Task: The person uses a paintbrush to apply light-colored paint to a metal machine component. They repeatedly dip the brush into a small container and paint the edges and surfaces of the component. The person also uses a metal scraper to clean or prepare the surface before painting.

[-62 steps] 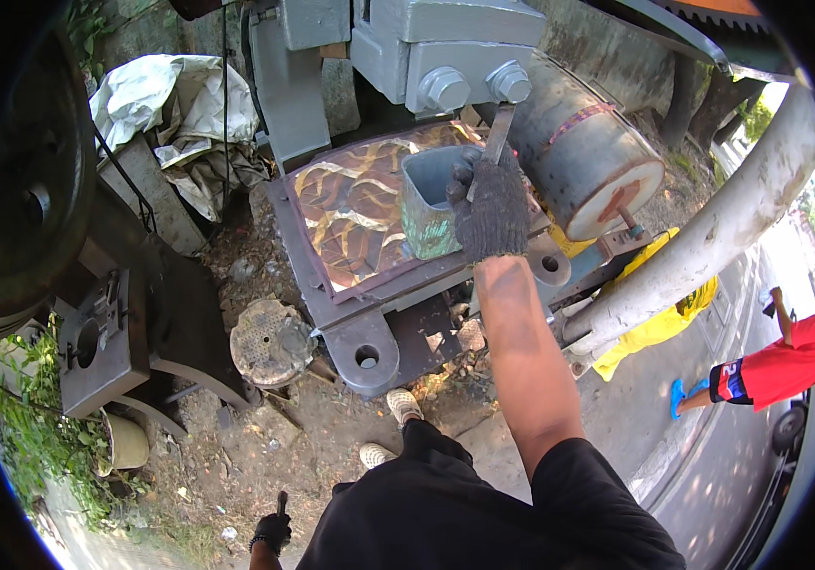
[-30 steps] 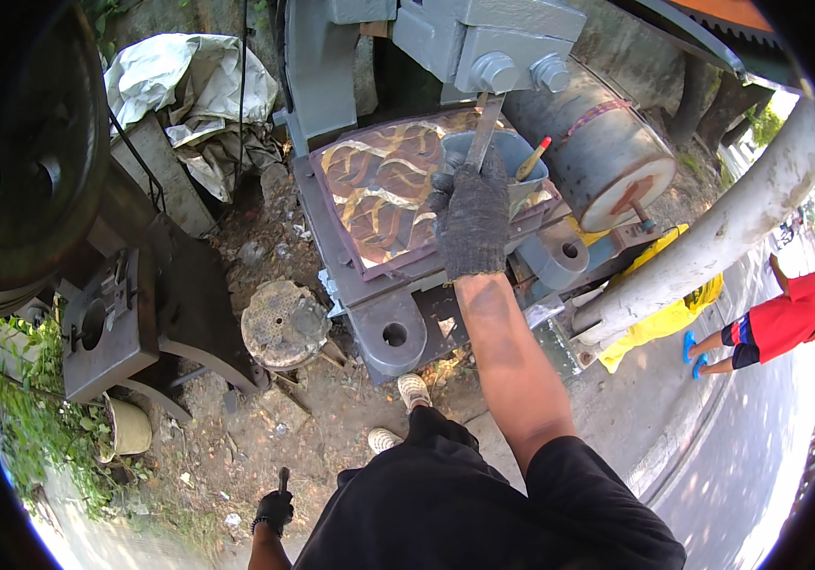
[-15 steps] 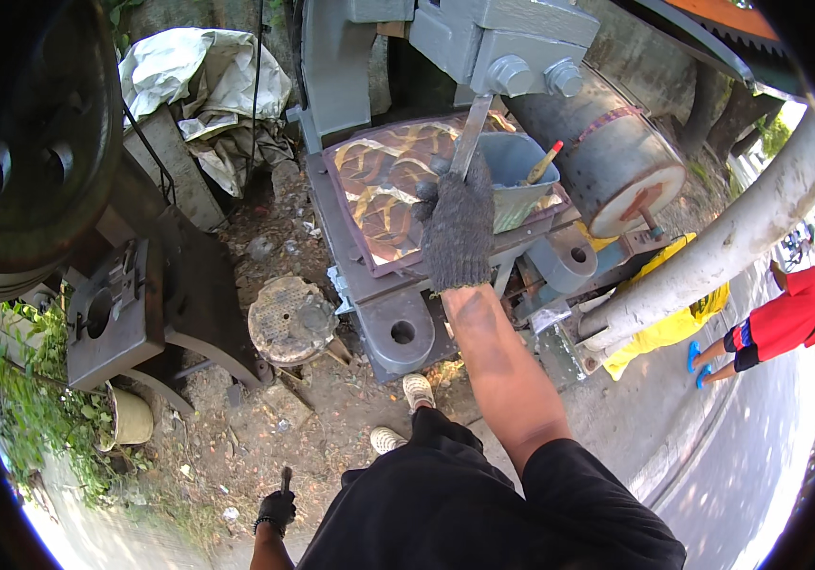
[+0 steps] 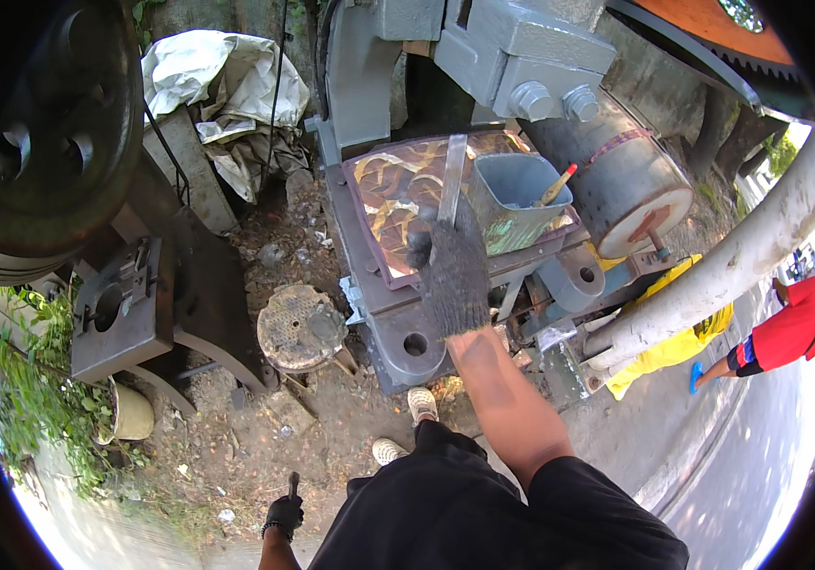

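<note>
From here, glossy grey covers the upper block point(image 4: 552, 65) and its bolts point(image 4: 529, 101); the machine bed point(image 4: 386, 318) is darker, and I can't judge what remains. The gloved right hand point(image 4: 455, 275) has its fingers closed round a metal strip point(image 4: 453, 176), which points over the patterned sheet point(image 4: 390, 207) toward the bed's back edge. Nearer the right edge stands a bucket point(image 4: 514, 226), a red-tipped brush point(image 4: 557, 185) leaning inside, its bottom hidden. A dark stub point(image 4: 293, 483) rises from the left hand point(image 4: 284, 516); its grip I can't tell.
</note>
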Available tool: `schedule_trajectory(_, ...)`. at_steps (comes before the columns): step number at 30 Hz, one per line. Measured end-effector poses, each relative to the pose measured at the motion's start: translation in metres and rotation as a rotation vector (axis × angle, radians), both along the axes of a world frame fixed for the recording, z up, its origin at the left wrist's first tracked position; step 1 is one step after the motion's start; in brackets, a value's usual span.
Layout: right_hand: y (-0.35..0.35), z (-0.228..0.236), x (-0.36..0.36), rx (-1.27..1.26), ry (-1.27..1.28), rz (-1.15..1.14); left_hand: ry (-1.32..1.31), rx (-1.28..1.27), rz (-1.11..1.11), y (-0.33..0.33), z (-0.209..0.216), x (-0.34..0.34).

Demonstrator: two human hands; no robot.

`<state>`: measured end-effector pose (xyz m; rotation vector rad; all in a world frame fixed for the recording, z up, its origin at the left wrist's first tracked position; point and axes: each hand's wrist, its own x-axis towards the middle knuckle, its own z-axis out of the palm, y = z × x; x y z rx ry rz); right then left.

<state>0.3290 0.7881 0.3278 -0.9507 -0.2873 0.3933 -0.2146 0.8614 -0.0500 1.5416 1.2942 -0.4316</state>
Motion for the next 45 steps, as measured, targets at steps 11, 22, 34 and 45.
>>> schedule_trajectory(11,-0.157,-0.007,0.050,-0.988,-1.504,-0.600,-0.019,0.367,0.029,-0.021,0.076,0.091)
schedule_trajectory(22,-0.186,0.037,0.072,-1.681,-1.488,-0.465,-1.144,0.515,-0.123,-0.027,0.305,0.475)
schedule_trajectory(34,-0.203,0.037,0.086,-1.543,-1.562,-0.351,-1.333,0.365,0.058,-0.073,0.326,0.632)
schedule_trajectory(45,-0.253,0.036,0.099,-1.095,-1.407,-0.274,-1.129,0.614,0.123,-0.076,0.312,0.636)
